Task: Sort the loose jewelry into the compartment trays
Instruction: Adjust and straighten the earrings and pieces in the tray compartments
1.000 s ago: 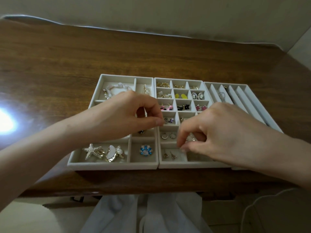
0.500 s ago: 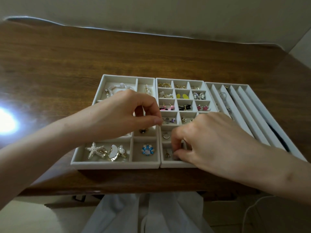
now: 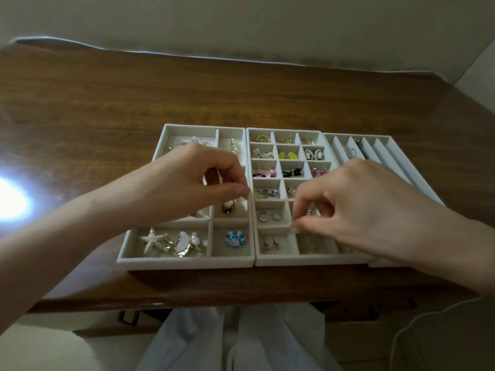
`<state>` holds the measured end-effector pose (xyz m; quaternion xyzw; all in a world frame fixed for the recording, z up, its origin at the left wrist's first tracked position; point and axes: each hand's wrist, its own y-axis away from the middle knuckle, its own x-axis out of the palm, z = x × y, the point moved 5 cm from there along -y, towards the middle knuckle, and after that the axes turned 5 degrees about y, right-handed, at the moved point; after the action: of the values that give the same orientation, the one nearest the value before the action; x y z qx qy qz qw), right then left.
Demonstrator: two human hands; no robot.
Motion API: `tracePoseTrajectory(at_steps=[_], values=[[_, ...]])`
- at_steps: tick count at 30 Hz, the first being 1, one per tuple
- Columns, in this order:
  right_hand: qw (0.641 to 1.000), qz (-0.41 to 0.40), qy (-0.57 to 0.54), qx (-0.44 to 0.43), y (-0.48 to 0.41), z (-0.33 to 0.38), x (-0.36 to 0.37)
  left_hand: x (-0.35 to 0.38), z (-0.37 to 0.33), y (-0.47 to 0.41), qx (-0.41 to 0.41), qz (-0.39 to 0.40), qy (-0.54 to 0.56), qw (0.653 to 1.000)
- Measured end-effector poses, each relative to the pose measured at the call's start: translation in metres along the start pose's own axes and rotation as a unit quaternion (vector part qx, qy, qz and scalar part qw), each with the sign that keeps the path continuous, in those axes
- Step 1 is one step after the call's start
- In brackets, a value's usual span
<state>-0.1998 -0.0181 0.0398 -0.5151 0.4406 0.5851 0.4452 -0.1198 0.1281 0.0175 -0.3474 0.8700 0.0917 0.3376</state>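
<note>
Three white compartment trays sit side by side near the table's front edge. The left tray (image 3: pixel 184 262) holds a starfish brooch (image 3: pixel 154 238), a blue flower piece (image 3: pixel 235 239) and other large items. The middle tray (image 3: pixel 308 261) is a grid of small cells with earrings and rings (image 3: pixel 270 216). The right tray (image 3: pixel 396 153) has long slots. My left hand (image 3: pixel 187 183) hovers over the left tray with thumb and forefinger pinched together at the divider. My right hand (image 3: pixel 361 204) hovers over the middle tray's front cells with its fingertips pinched. I see nothing between either hand's fingertips.
The brown wooden table (image 3: pixel 241 97) runs back to a pale wall. A bright light glare (image 3: pixel 10 202) lies on the left of the table. White cloth (image 3: pixel 235 341) hangs below the front edge, and a white cable (image 3: pixel 417 319) curves at the lower right.
My right hand dipped into the middle tray's front-left cell, then lifted back up and to the right with fingertips still pinched. The left hand has stayed in place.
</note>
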Motion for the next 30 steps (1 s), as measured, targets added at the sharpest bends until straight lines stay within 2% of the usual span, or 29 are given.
tracePoseTrajectory(at_steps=[6,12,19,26,28,30], values=[[0.997,-0.034,-0.063,0.033,0.017,-0.02,-0.004,0.004,-0.015,0.012,0.041,-0.043,-0.088,0.994],[0.988,-0.065,-0.117,0.078,0.047,-0.048,-0.001,0.025,-0.028,0.036,0.123,-0.086,-0.221,0.964],[0.978,-0.131,-0.129,0.102,0.083,-0.077,0.013,0.051,-0.029,0.061,0.128,-0.157,-0.285,0.937],[0.967,-0.185,-0.163,0.062,0.101,-0.073,0.03,0.07,-0.035,0.071,0.168,-0.222,-0.334,0.9],[0.969,-0.206,-0.131,0.043,0.101,-0.066,0.039,0.074,-0.03,0.072,0.18,-0.243,-0.347,0.888],[0.967,-0.24,-0.088,0.021,0.1,-0.058,0.047,0.079,-0.018,0.069,0.177,-0.258,-0.332,0.89]])
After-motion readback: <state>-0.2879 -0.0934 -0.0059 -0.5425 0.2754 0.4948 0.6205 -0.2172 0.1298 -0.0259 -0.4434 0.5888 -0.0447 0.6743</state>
